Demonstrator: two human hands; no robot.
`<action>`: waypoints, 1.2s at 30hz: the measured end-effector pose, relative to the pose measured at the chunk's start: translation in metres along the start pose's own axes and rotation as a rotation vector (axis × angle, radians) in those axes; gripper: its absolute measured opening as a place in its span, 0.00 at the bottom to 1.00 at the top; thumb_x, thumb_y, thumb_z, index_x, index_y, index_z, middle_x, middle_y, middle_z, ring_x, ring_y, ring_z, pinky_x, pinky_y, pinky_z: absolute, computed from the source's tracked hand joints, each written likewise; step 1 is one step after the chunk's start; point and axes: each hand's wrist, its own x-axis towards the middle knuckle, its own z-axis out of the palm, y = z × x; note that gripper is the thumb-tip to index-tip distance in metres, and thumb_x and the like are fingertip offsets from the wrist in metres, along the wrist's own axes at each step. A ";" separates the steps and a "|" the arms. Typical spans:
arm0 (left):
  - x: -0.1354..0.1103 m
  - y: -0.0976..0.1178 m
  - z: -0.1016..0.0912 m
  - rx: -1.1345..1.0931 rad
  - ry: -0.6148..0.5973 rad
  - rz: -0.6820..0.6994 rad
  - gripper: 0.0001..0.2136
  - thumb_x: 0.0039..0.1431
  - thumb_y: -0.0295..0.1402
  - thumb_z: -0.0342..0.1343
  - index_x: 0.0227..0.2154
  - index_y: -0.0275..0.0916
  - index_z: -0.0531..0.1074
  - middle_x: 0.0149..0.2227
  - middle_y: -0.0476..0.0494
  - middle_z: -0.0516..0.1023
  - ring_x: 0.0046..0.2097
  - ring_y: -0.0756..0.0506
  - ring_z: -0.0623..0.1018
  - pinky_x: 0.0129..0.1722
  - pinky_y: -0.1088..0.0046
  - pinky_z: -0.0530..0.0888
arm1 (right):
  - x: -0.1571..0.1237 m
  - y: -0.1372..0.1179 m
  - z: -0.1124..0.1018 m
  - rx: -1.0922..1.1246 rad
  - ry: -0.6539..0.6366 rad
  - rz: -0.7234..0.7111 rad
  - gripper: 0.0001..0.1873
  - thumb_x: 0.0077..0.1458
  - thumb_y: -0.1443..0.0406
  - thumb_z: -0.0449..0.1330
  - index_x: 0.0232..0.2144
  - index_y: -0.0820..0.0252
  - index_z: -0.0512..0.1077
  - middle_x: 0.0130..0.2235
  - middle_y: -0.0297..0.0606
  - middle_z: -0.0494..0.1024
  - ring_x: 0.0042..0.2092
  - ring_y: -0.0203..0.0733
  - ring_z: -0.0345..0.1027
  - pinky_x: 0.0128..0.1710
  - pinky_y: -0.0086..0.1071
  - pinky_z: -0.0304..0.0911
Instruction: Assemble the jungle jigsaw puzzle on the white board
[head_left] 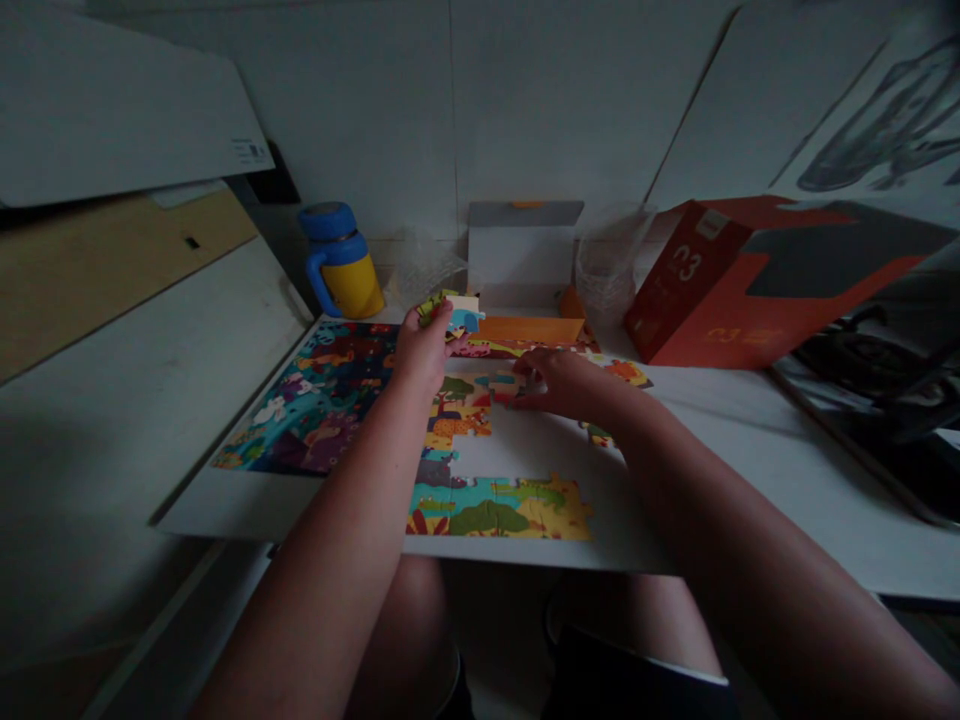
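1. Dark-toned picture: lies flat on the white table, left of the left forearm. Seams too dim to make out.
2. Left hand: raised over the far part of the work, fingers and thumb closed about a small batch of puzzle pieces. Exact count hidden.
3. Puzzle pieces, held: printed card by appearance; judged light, stiff and thin, the surface perhaps a little slick. Best taken by opposite edges, thumb against fingertip; a tight squeeze on a narrow tab could crease it, and a loose batch may fan apart.
4. Bright animal puzzle: part-joined, flat on the table between the forearms, with an open gap in its middle and right. Joined rows likely flex at the seams; press from above rather than lift by one corner.
5. Right hand: lowered at the puzzle's upper section, fingers curled, thumb apart from them; whether a piece is pinched cannot be told.
6. Loose pieces: beyond and beside the right forearm, flat; likely easiest raised by a fingernail under a rim.
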 end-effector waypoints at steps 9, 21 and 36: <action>0.001 0.000 -0.001 0.023 -0.001 0.006 0.11 0.56 0.33 0.72 0.37 0.41 0.74 0.37 0.50 0.80 0.38 0.50 0.80 0.43 0.70 0.81 | 0.001 -0.002 0.008 -0.042 0.005 -0.142 0.27 0.66 0.54 0.63 0.62 0.58 0.75 0.54 0.53 0.78 0.54 0.55 0.73 0.56 0.43 0.67; -0.004 -0.019 -0.001 0.083 -0.059 -0.049 0.13 0.57 0.35 0.72 0.39 0.39 0.73 0.37 0.49 0.79 0.36 0.50 0.80 0.39 0.70 0.83 | 0.002 -0.007 0.016 -0.043 0.020 -0.174 0.22 0.67 0.60 0.61 0.61 0.52 0.78 0.59 0.52 0.74 0.55 0.52 0.73 0.60 0.44 0.66; -0.005 -0.026 0.001 0.097 -0.096 -0.059 0.11 0.59 0.33 0.69 0.40 0.39 0.74 0.38 0.47 0.79 0.37 0.49 0.81 0.37 0.70 0.83 | 0.001 -0.010 0.006 -0.072 0.021 -0.235 0.19 0.66 0.67 0.59 0.56 0.50 0.81 0.60 0.46 0.77 0.57 0.51 0.73 0.60 0.44 0.67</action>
